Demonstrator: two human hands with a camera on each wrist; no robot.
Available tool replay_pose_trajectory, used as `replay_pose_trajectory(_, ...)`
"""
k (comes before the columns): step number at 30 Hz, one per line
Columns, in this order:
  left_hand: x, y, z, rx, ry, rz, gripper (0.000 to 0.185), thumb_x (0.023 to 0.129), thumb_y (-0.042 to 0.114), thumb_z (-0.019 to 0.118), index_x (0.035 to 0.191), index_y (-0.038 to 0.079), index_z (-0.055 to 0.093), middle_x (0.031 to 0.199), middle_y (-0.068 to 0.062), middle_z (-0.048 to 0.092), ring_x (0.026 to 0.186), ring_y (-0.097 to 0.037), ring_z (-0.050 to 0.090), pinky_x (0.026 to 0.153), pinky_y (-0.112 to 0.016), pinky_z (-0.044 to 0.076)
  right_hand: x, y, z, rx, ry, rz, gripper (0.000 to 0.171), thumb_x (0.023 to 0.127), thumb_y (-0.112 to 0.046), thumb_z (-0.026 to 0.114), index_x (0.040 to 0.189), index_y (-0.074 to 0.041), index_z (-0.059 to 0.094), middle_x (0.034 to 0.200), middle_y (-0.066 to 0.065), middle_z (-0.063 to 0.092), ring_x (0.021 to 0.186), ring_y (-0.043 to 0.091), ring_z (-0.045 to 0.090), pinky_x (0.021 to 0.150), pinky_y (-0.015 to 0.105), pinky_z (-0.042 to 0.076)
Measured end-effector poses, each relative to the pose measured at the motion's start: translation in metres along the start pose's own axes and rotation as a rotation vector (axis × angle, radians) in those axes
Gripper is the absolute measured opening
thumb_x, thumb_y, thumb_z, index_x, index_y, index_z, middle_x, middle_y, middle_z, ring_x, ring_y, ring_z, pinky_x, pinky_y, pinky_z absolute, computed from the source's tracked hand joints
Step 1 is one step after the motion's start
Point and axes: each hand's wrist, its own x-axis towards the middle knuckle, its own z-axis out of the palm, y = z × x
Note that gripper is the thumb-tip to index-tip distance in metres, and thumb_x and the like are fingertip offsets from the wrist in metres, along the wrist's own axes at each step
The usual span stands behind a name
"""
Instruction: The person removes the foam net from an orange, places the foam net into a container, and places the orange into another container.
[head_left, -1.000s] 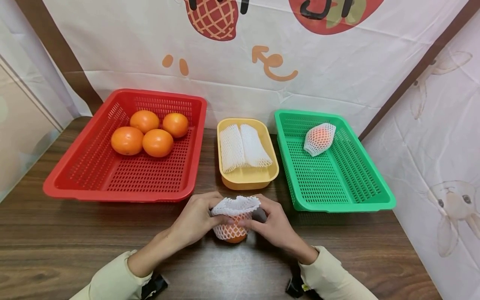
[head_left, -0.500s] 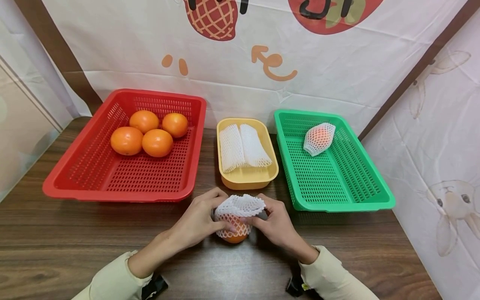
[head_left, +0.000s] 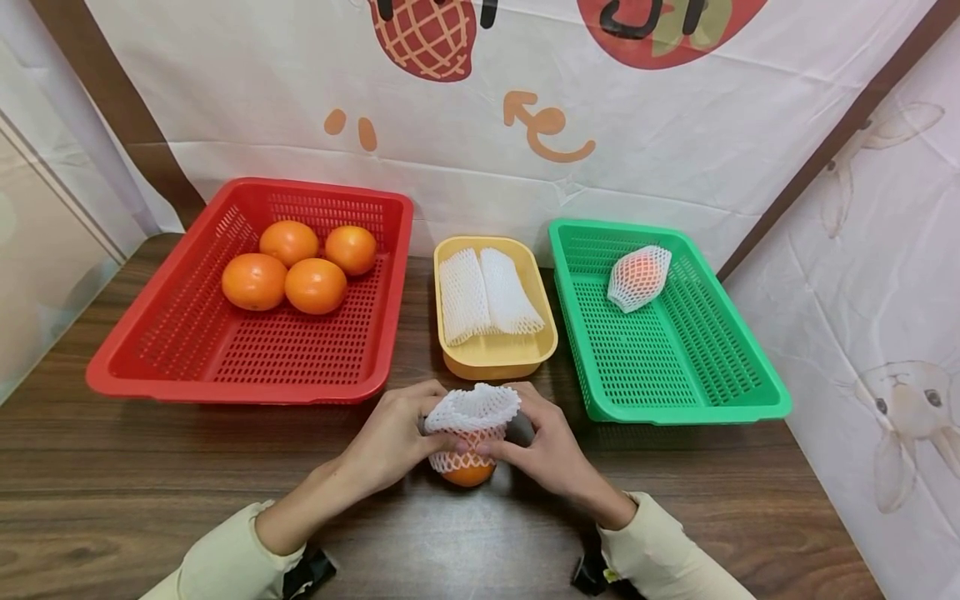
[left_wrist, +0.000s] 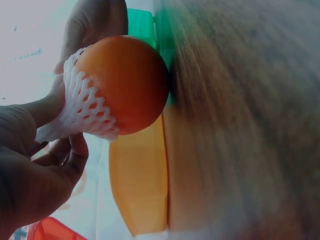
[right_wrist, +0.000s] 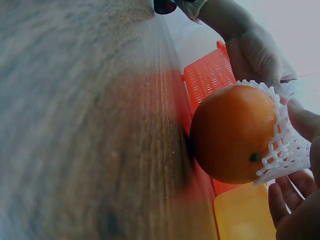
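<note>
Fingers of both hands pinch a white foam net (head_left: 472,417) that sits partway over an orange (head_left: 468,473). The left hand (head_left: 390,442) has its grip clamped on the net's left side, and the right hand (head_left: 551,450) has its grip clamped on the right side. The net covers the upper half of the orange; the bare lower half touches the wooden desk (head_left: 150,467). In the left wrist view the net (left_wrist: 82,107) wraps only one end of the orange (left_wrist: 125,82), and the right wrist view shows the same orange (right_wrist: 232,132) with the net (right_wrist: 282,145) over its far end.

Just behind the orange stands a yellow tray (head_left: 495,354) holding two more folded foam nets (head_left: 487,292). Behind and to the left of the orange is a red basket (head_left: 187,367) with four bare oranges (head_left: 300,267) grouped near its back. Behind and to the right of the orange is a green basket (head_left: 675,367), where one netted orange (head_left: 637,277) lies near the back wall. A white printed cloth (head_left: 675,125) hangs behind all three containers. Pale sleeves (head_left: 225,558) cover both forearms.
</note>
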Motion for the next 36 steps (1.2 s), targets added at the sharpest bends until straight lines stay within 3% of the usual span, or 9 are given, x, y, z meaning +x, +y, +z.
replay_pose_trajectory(4, 0.001, 0.0, 0.0, 0.003, 0.004, 0.021, 0.022, 0.067, 0.008, 0.085, 0.086, 0.01, 0.074, 0.086, 0.008, 0.065, 0.082, -0.008, 0.062, 0.071, -0.025, 0.052, 0.003, -0.016, -0.002, 0.013, -0.005, -0.004, 0.04, 0.073, 0.002, 0.08, 0.11, -0.002, 0.066, 0.111, 0.008, 0.063, 0.105, 0.021, 0.057, 0.092, 0.034, 0.045)
replay_pose_trajectory(9, 0.001, -0.001, 0.001, 0.011, 0.018, 0.038, 0.021, 0.067, 0.008, 0.085, 0.085, 0.012, 0.074, 0.084, 0.01, 0.064, 0.08, -0.007, 0.06, 0.069, -0.024, 0.051, 0.004, -0.016, -0.001, 0.028, 0.021, -0.011, 0.033, 0.074, 0.004, 0.078, 0.105, -0.002, 0.068, 0.105, 0.007, 0.066, 0.099, 0.02, 0.06, 0.087, 0.033, 0.048)
replay_pose_trajectory(16, 0.0, -0.001, 0.002, 0.007, 0.032, 0.044, 0.034, 0.065, 0.015, 0.088, 0.094, 0.015, 0.07, 0.09, 0.012, 0.059, 0.081, -0.007, 0.056, 0.069, -0.025, 0.047, -0.003, 0.012, 0.004, 0.036, 0.048, 0.044, 0.033, 0.076, -0.004, 0.079, 0.108, -0.003, 0.07, 0.113, 0.005, 0.066, 0.105, 0.021, 0.061, 0.089, 0.035, 0.049)
replay_pose_trajectory(21, 0.0, 0.0, 0.002, 0.025, 0.013, 0.038, 0.041, 0.063, 0.016, 0.089, 0.099, 0.013, 0.07, 0.097, 0.01, 0.058, 0.087, -0.008, 0.056, 0.074, -0.026, 0.049, -0.004, 0.016, 0.004, 0.013, 0.054, 0.038, 0.032, 0.077, -0.008, 0.08, 0.108, -0.006, 0.071, 0.114, 0.003, 0.066, 0.106, 0.019, 0.061, 0.089, 0.033, 0.049)
replay_pose_trajectory(29, 0.0, 0.0, 0.002, 0.033, -0.026, 0.037, 0.031, 0.067, 0.02, 0.087, 0.093, 0.014, 0.071, 0.094, 0.012, 0.06, 0.087, -0.007, 0.057, 0.075, -0.026, 0.049, -0.003, 0.016, 0.004, 0.018, 0.058, -0.019, 0.033, 0.076, -0.003, 0.08, 0.107, -0.005, 0.07, 0.112, 0.007, 0.067, 0.105, 0.021, 0.061, 0.089, 0.035, 0.049)
replay_pose_trajectory(36, 0.0, 0.0, 0.001, 0.022, -0.014, 0.027, 0.024, 0.068, 0.016, 0.085, 0.088, 0.014, 0.072, 0.089, 0.011, 0.061, 0.081, -0.007, 0.058, 0.07, -0.025, 0.05, -0.005, 0.017, 0.002, -0.009, -0.016, 0.012, 0.046, 0.077, -0.015, 0.082, 0.119, -0.011, 0.065, 0.124, 0.001, 0.059, 0.115, 0.019, 0.051, 0.097, 0.037, 0.042)
